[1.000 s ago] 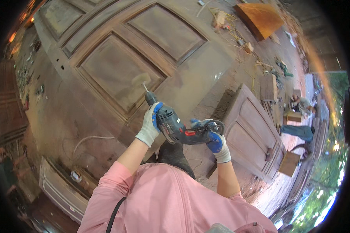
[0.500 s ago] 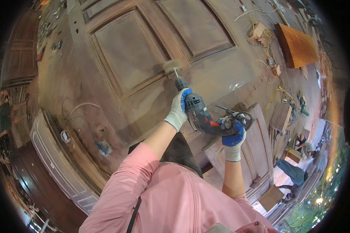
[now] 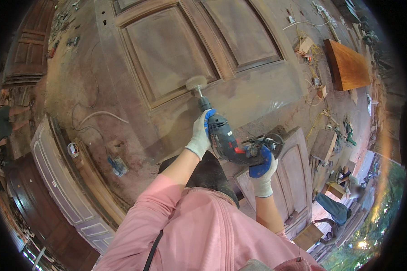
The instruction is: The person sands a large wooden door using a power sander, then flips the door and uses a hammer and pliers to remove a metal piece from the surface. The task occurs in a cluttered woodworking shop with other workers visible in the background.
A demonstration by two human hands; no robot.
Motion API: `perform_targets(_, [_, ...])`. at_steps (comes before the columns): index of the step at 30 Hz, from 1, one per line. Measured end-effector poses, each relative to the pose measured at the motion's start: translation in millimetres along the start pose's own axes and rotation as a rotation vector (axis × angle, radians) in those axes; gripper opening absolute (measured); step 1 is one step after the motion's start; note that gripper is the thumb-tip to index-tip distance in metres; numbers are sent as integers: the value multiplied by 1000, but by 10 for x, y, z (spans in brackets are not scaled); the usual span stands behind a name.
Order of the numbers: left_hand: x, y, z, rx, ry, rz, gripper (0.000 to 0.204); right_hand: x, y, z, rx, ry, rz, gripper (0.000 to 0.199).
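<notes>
Wood: a large panelled door [image 3: 239,95] lies flat and fills the upper middle of the view, its surface dull and dusty brown.
Tool: a blue power drill [image 3: 224,137] carries a round buffing or sanding head [image 3: 196,83] on its chuck; the head sits on the moulded border at the lower right corner of the left raised panel.
Left hand: the left hand [image 3: 200,135], in a white glove, is wrapped around the front of the drill body, just behind the chuck.
Right hand: the right hand [image 3: 263,169], in a blue and white glove, is clamped on the rear grip, fingers closed round it.
Done, as far as I can judge: the flat field to the right of the head looks paler and smoother, with a slight sheen, so that stretch seems worked already.
Left: the panels and their mouldings show an even matt brown with no clear sign of finishing, so much of the door appears still to be gone over.
Around: a cord [image 3: 99,115] trails on the floor at left, an orange board [image 3: 348,65] lies at upper right, and a smaller door [image 3: 294,176] rests below the drill.
</notes>
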State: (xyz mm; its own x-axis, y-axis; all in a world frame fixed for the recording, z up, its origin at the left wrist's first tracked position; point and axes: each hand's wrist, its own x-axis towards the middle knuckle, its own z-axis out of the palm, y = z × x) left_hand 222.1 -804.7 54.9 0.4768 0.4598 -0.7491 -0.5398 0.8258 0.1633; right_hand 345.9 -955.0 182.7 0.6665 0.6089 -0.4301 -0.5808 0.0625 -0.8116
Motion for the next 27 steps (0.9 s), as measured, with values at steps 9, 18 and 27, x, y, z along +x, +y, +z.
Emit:
perform_targets(9, [-151,44,144,-22,11,-65,26,-54,-251,198,-12,-120,38,32])
perform_targets(18, [-402,219,89,-39,25,-34,30,-46,50,12,-100,-102,70,34])
perform_targets(27, [524,-287,599,90,-67,-22,21,289,-346,-133,-42,4,-117,27])
